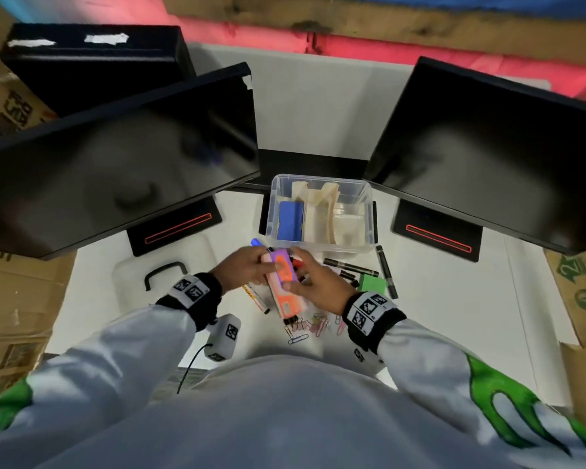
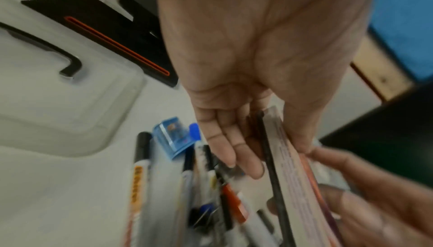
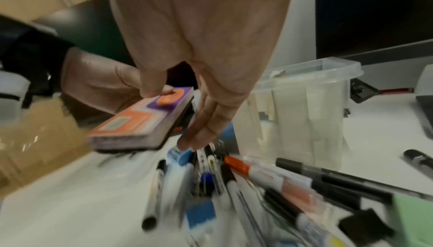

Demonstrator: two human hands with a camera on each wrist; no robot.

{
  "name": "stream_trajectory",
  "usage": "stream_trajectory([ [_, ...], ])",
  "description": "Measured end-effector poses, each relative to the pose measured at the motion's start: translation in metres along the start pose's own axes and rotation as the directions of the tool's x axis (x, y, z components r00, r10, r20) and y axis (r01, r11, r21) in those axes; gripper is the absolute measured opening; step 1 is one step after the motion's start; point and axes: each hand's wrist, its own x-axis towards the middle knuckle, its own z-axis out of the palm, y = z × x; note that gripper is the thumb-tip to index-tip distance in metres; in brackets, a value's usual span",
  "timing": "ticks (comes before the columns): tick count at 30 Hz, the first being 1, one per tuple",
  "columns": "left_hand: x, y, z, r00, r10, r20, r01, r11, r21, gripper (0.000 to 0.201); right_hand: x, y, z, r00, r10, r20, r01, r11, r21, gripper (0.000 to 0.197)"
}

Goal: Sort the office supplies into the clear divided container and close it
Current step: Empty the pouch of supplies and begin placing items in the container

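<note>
Both hands on the eraser

Left hand [image 1: 242,269] and right hand [image 1: 313,280] each pinch the orange-purple eraser [image 1: 281,282] above the pens [image 3: 234,186].

Two monitors [image 1: 122,164], dark, each on its own black stand. One clear divided container [image 1: 320,214], open; inside it one blue block [image 1: 290,221]. One clear lid [image 1: 163,275] with one black handle. One orange-and-purple whiteboard eraser [image 1: 282,282], held between two hands. One blue pencil sharpener [image 2: 172,138]. One green sticky-note pad [image 1: 372,285]. Markers and pens [image 1: 351,265] in a blurred heap: number uncertain, at least six. Paper clips [image 1: 313,324]: a loose scatter, uncountable. One white tagged device [image 1: 224,336] at the desk edge.
</note>
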Motion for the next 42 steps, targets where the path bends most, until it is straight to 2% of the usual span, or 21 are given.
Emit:
stream_trajectory([
  [3, -0.009, 0.038, -0.013, 0.989, 0.090, -0.116, -0.108, 0.982, -0.155, 0.022, 0.011, -0.020, -0.014, 0.992, 0.000, -0.129, 0.019, 0.989, 0.149, 0.061],
  [6, 0.002, 0.063, -0.026, 0.945, 0.115, -0.305, -0.191, 0.954, -0.233, 0.030, 0.022, -0.050, -0.041, 0.965, -0.006, -0.263, 0.060, 0.979, 0.196, 0.050],
  [8, 0.020, 0.064, -0.035, 0.890, 0.091, -0.447, -0.174, 0.974, -0.147, 0.030, 0.037, -0.061, -0.060, 0.928, 0.045, -0.370, 0.034, 0.979, 0.203, 0.046],
  [10, 0.037, 0.056, -0.041, 0.851, 0.109, -0.513, -0.052, 0.991, 0.124, 0.030, 0.060, -0.069, -0.072, 0.890, 0.134, -0.436, -0.074, 0.986, 0.152, 0.042],
  [12, 0.049, 0.047, -0.038, 0.892, 0.095, -0.442, 0.061, 0.944, 0.325, 0.039, 0.083, -0.074, -0.077, 0.879, 0.218, -0.424, -0.231, 0.973, 0.021, 0.041],
  [14, 0.054, 0.044, -0.031, 0.937, 0.025, -0.347, 0.091, 0.945, 0.314, 0.040, 0.102, -0.079, -0.075, 0.884, 0.298, -0.359, -0.349, 0.933, -0.085, 0.052],
  [17, 0.055, 0.041, -0.023, 0.941, -0.003, -0.337, 0.088, 0.968, 0.236, 0.031, 0.127, -0.078, -0.058, 0.899, 0.320, -0.298, -0.402, 0.874, -0.273, 0.072],
  [21, 0.056, 0.032, -0.022, 0.937, 0.036, -0.347, 0.055, 0.967, 0.250, 0.026, 0.143, -0.071, -0.034, 0.866, 0.311, -0.391, -0.446, 0.835, -0.324, 0.074],
  [24, 0.050, 0.017, -0.026, 0.914, 0.053, -0.401, 0.022, 0.983, 0.180, 0.020, 0.138, -0.061, -0.026, 0.919, 0.229, -0.320, -0.372, 0.772, -0.515, 0.071],
  [27, 0.048, -0.012, -0.028, 0.868, 0.038, -0.495, 0.108, 0.959, 0.263, 0.016, 0.126, -0.057, -0.035, 0.978, 0.120, -0.173, -0.209, 0.633, -0.745, 0.053],
  [30, 0.046, -0.044, -0.016, 0.910, 0.032, -0.414, 0.209, 0.826, 0.524, 0.023, 0.113, -0.053, -0.047, 0.995, 0.024, -0.095, -0.093, 0.531, -0.842, 0.045],
  [32, 0.043, -0.055, -0.005, 0.938, 0.089, -0.336, 0.186, 0.689, 0.701, 0.037, 0.108, -0.050, -0.050, 0.999, -0.024, -0.046, -0.026, 0.524, -0.851, 0.048],
  [33, 0.043, -0.056, -0.002, 0.943, 0.112, -0.313, 0.168, 0.652, 0.740, 0.040, 0.107, -0.049, -0.050, 0.999, -0.035, -0.015, 0.005, 0.512, -0.859, 0.048],
  [35, 0.045, -0.050, -0.003, 0.946, 0.125, -0.299, 0.162, 0.616, 0.771, 0.040, 0.106, -0.050, -0.050, 0.999, -0.032, 0.027, 0.039, 0.466, -0.884, 0.045],
  [39, 0.054, -0.054, -0.009, 0.976, 0.043, -0.212, 0.149, 0.575, 0.804, 0.039, 0.106, -0.056, -0.050, 0.999, -0.046, 0.030, 0.043, 0.328, -0.944, 0.041],
  [42, 0.049, -0.055, -0.008, 0.986, 0.026, -0.167, 0.124, 0.558, 0.820, 0.052, 0.109, -0.058, -0.055, 0.999, -0.038, 0.035, 0.044, 0.254, -0.966, 0.044],
])
